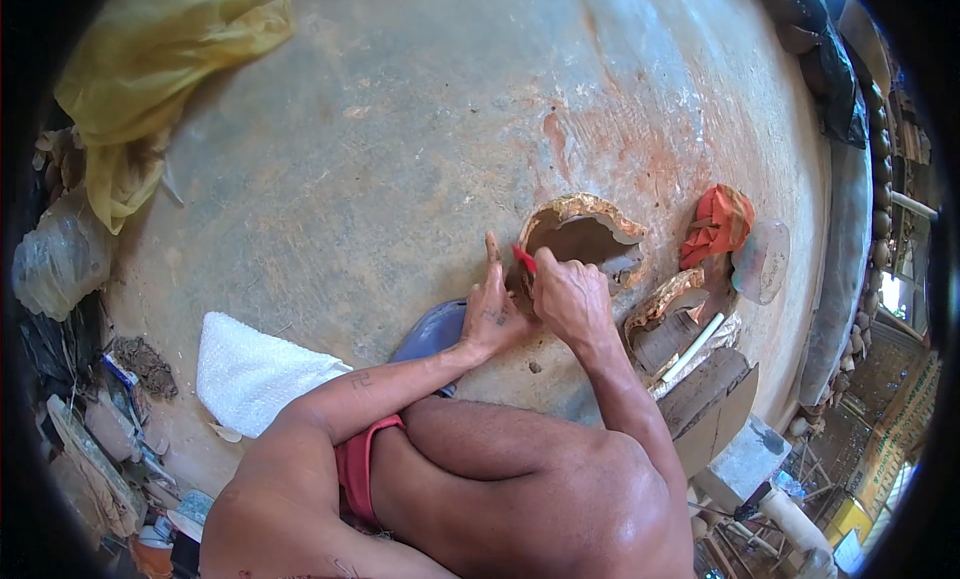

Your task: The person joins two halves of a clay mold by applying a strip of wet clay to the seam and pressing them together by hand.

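My right hand is closed on a small red tool at the left rim of a hollow, broken-edged brown piece with a pale, crusty outside. My left hand grips the lower left of that piece, its index finger stretched out; its other fingertips are partly hidden. A blue shallow object lies beside my left wrist. Right of my right hand are a second curved crusty piece, a white tube and dark clay slabs.
A yellow plastic sheet and white cloth lie to the left, with clutter along that edge. A crumpled red item and translucent piece are at right, near a grey block. My bare legs fill the lower middle of the concrete floor.
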`<state>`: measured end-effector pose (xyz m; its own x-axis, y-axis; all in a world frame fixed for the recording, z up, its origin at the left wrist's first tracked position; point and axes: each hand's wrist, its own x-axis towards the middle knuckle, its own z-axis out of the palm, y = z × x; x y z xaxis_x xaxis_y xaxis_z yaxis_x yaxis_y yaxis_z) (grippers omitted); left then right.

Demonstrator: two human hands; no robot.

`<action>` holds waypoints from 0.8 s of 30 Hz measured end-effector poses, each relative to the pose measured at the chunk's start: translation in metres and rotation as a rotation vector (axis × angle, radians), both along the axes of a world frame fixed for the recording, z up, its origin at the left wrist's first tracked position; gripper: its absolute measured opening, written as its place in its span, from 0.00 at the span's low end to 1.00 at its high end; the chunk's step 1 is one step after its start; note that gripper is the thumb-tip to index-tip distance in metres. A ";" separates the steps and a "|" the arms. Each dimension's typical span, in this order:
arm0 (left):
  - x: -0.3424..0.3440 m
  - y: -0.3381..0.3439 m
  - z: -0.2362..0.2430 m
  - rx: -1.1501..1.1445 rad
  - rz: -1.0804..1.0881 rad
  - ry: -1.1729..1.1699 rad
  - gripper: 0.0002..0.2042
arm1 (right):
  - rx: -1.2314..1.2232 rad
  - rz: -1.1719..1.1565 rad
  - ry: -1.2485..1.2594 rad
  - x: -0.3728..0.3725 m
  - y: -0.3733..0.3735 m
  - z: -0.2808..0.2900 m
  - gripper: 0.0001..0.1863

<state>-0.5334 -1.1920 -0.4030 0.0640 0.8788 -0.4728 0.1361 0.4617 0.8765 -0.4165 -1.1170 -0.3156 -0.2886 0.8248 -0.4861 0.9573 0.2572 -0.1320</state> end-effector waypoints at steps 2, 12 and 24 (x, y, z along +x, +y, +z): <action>0.005 0.000 -0.006 0.123 0.161 -0.125 0.60 | -0.037 0.022 -0.005 -0.003 -0.001 0.012 0.06; -0.011 0.007 0.007 -0.019 -0.101 -0.059 0.41 | -0.130 -0.082 0.035 0.015 -0.015 0.048 0.08; -0.042 0.019 -0.007 -0.170 -0.132 -0.139 0.15 | -0.295 -0.606 0.011 0.241 -0.186 -0.012 0.27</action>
